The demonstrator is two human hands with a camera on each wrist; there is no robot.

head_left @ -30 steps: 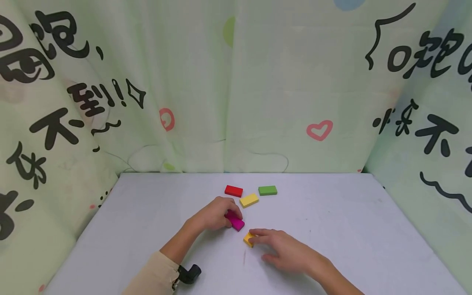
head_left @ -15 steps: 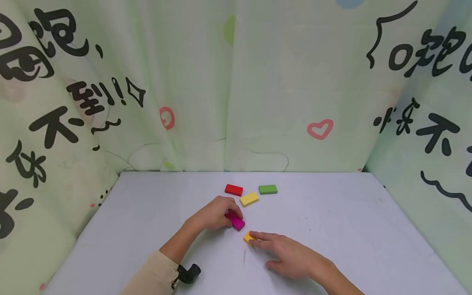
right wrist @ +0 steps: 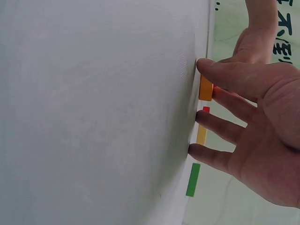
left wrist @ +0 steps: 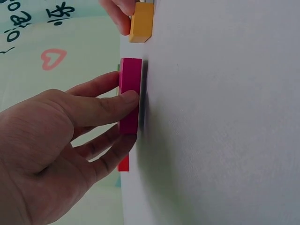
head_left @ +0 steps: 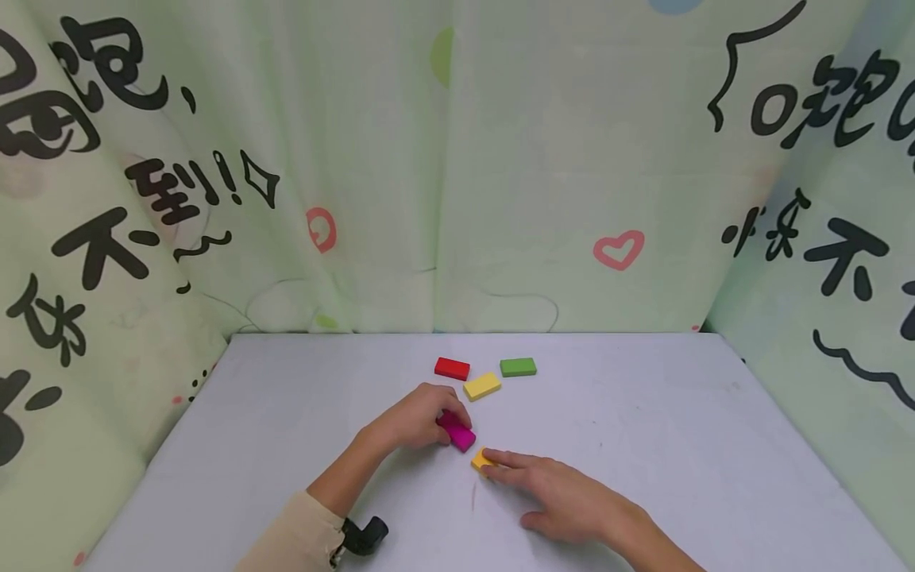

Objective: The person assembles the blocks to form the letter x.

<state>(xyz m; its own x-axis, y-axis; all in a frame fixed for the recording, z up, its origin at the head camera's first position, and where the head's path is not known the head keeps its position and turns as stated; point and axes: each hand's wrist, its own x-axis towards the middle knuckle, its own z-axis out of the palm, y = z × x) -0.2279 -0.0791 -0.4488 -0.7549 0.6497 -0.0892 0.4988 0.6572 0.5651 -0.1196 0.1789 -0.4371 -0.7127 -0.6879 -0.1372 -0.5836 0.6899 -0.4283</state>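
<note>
Left grip (head_left: pixel 420 413) pinching magenta block (head_left: pixel 459 434); orange block (head_left: pixel 480 460) near it, between four and five o'clock, touched by right grip (head_left: pixel 557 494) (spread). Yellow block (head_left: pixel 482 387) on table (head_left: pixel 643 445) at magenta's one o'clock.

Left wrist cam: left hand (left wrist: pixel 54 133) came in from 9 o'clock and gripped the magenta block (left wrist: pixel 130 72), long axis 12–6. Thumb lay across the block's near face, tip toward 3; the other fingers went behind it, one tip at the 6 o'clock end. Orange block (left wrist: pixel 142 23) sat at 12, near but not touching magenta. Right hand (left wrist: pixel 120 14), cut off by the frame, had fingers at orange's 9 o'clock side. Red block (left wrist: pixel 123 164) showed partly at magenta's 6. White table (left wrist: pixel 229 112) filled 1 through 5; soft shadow (left wrist: pixel 161 145) ran from magenta toward 5. Pale green curtain (left wrist: pixel 28 86) at 9–11, with pink heart outline (left wrist: pixel 53 59) at 10 and black lettering (left wrist: pixel 61 11) above.
</note>
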